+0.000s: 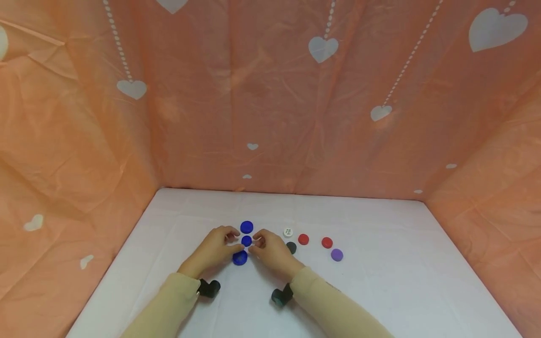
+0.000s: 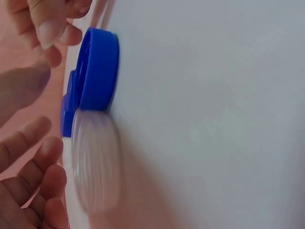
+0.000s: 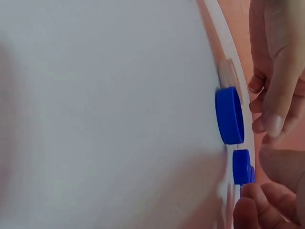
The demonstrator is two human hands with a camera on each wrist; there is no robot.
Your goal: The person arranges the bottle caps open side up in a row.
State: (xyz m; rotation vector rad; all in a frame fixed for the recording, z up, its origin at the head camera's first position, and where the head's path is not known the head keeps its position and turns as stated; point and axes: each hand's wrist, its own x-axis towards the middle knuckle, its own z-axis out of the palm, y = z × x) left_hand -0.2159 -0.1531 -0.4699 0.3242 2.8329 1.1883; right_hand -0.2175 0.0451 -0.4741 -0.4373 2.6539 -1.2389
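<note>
We see the left hand (image 1: 213, 249) and the right hand (image 1: 274, 249) facing each other low over the white tabletop (image 1: 380, 291), fingers loosely bent and thumbs apart; we find nothing gripped in either, though we cannot tell whether a fingertip brushes a cap. Between them runs a short column: the far blue bottle cap (image 1: 247, 227), the small blue bottle cap (image 1: 246, 241) in the middle, and the near blue bottle cap (image 1: 239, 258), hollow side up. From the left wrist we also make out a ribbed clear cap (image 2: 97, 164) right beside the near one, on the left hand's side. To the right lie a white printed cap (image 1: 288, 232), a dark cap (image 1: 291, 247), a red cap (image 1: 303, 239), a second red cap (image 1: 327, 242) and a purple cap (image 1: 336, 255). We judge the step in hand to be lining up the blue caps, the small one likely the focus. The next move, we think, calls for a light nudge or pinch that leaves its neighbours undisturbed.
</note>
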